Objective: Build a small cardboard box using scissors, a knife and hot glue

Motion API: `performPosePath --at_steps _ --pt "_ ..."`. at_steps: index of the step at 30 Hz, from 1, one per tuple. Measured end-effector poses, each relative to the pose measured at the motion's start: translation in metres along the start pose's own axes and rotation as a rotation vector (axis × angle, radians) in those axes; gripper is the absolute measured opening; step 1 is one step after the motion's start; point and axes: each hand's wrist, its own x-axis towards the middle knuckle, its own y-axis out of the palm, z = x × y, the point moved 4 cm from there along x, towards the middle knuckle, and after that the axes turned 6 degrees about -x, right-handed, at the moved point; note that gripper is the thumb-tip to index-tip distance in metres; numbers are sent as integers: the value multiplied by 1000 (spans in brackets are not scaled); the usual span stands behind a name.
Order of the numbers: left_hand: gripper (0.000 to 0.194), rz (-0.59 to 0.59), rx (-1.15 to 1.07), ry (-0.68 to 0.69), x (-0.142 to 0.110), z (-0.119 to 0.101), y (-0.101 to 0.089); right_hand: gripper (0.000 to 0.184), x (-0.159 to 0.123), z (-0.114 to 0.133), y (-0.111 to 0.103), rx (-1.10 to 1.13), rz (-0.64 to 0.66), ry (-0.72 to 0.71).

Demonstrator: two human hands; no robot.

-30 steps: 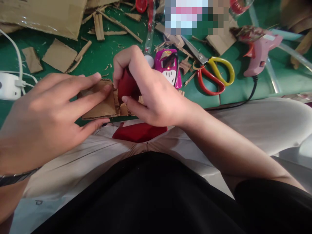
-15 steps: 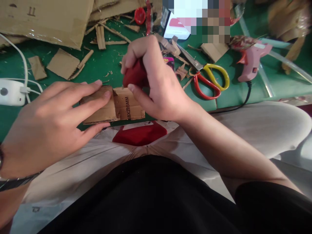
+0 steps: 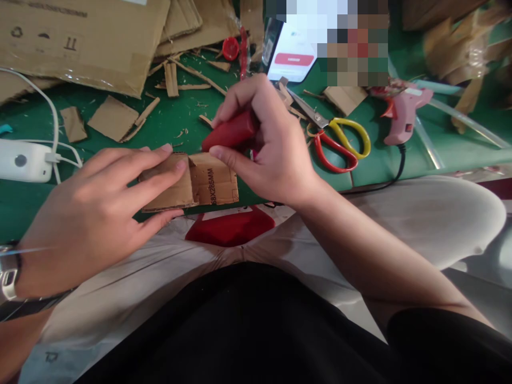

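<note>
My left hand [image 3: 100,197] grips a small brown cardboard piece [image 3: 170,184], its fingers on top and the thumb along the near edge. Under that piece, a cardboard strip with printed black lettering [image 3: 222,186] sticks out to the right. My right hand [image 3: 272,144] is wrapped round a red-handled tool [image 3: 232,130], held low over the strip's far edge. The tip of this tool is hidden or too small to make out, so I cannot tell its kind. My right thumb lies close to the strip's upper edge.
Scissors [image 3: 344,138] with red and yellow handles lie right of my hands. Beyond them is a pink glue gun [image 3: 406,112] with a black cord. A lit phone [image 3: 292,58], cardboard scraps [image 3: 114,117] and a large cardboard sheet [image 3: 88,42] lie farther back. A white charger [image 3: 24,160] sits left.
The red tool has tipped to a flatter angle, and my right hand has turned with it. My left hand keeps its hold on the cardboard. The whole view has shifted slightly.
</note>
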Motion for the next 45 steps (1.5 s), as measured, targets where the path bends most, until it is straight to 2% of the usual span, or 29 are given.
performPosePath --at_steps 5,13,17,22,25,32,37,42,45 --pt "63 -15 -1 14 1 -1 1 24 -5 4 -5 -12 -82 27" --pt "58 -19 5 19 -1 -1 3 30 -21 7 7 62 -68 72" --pt "60 -26 -1 4 -3 2 4 26 -27 5 12 202 9 80" --pt "61 -32 -24 -3 -5 4 5 42 -30 6 14 348 117 29" --pt "64 -43 -37 -11 -6 5 6 41 -32 11 17 383 184 -33" --pt "68 -62 -45 -4 -8 8 8 33 -32 22 24 387 289 -129" --pt "62 -58 -32 -13 -7 7 8 38 -26 26 26 326 423 -196" --pt "56 -52 -43 -20 -6 7 7 40 -21 27 28 279 418 -204" --pt "56 -42 -37 -16 -7 8 7 34 -18 28 28 288 400 -214"
